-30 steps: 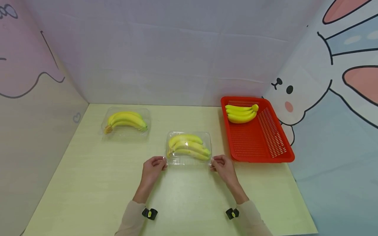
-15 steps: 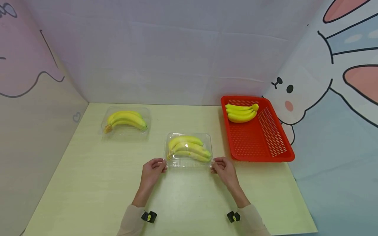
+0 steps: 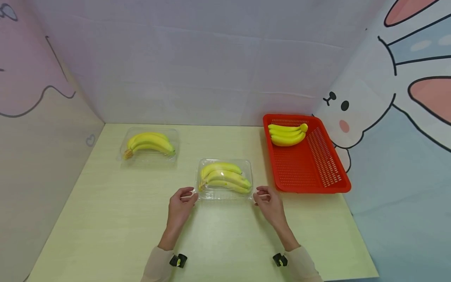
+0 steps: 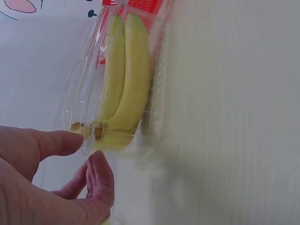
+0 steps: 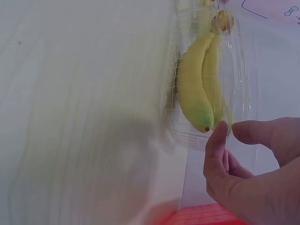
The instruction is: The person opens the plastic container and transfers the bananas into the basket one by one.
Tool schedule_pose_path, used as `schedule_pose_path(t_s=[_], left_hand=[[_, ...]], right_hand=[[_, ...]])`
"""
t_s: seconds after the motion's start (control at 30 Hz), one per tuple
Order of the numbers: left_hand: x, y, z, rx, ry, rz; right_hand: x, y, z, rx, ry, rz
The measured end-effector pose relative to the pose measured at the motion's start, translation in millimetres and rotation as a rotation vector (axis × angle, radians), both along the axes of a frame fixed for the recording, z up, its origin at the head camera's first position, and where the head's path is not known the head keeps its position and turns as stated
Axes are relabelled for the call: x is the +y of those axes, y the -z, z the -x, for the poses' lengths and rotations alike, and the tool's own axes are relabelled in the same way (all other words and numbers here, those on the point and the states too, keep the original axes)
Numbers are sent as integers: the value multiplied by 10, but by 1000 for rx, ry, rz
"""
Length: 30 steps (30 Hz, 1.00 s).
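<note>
A clear plastic clamshell box (image 3: pixel 225 194) sits mid-table with a bunch of bananas (image 3: pixel 225 176) inside, its lid over them. My left hand (image 3: pixel 180 205) is at the box's near left corner, thumb and fingertips parted around the edge in the left wrist view. At the near right corner is my right hand (image 3: pixel 270 205). In the right wrist view its thumb (image 5: pixel 253 131) and index finger (image 5: pixel 216 145) lie close on either side of the box's rim, loosely parted.
A second clear box (image 3: pixel 172 135) with bananas (image 3: pixel 149 143) stands at the back left. To the right, a red plastic basket (image 3: pixel 299 168) holds another banana bunch (image 3: pixel 287 135). Walls with cartoon drawings border the table.
The box has shifted slightly toward me, mostly in the first half second. Both hands' fingers, pinching its near corners before, have now loosened and spread.
</note>
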<state>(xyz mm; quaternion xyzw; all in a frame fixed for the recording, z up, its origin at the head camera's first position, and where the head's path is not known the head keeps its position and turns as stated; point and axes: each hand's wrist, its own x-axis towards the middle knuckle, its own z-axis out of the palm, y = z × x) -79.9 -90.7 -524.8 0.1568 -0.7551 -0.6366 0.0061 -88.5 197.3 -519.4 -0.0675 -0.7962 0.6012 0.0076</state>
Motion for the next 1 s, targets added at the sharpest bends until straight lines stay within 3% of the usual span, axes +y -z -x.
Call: schedule_pose_path(t_s=[0.33,0.6,1.0], left_hand=[[7,-12,13,29,-8,27],[13,-20,36,14,-12,9],[-3,-40,24,27,13,-13]], right_hand=[[19,-1,-11,48,-45,-118],[12,-10,-9,-1,-45,-183],[-10,-93,44,-100,-54,-190]])
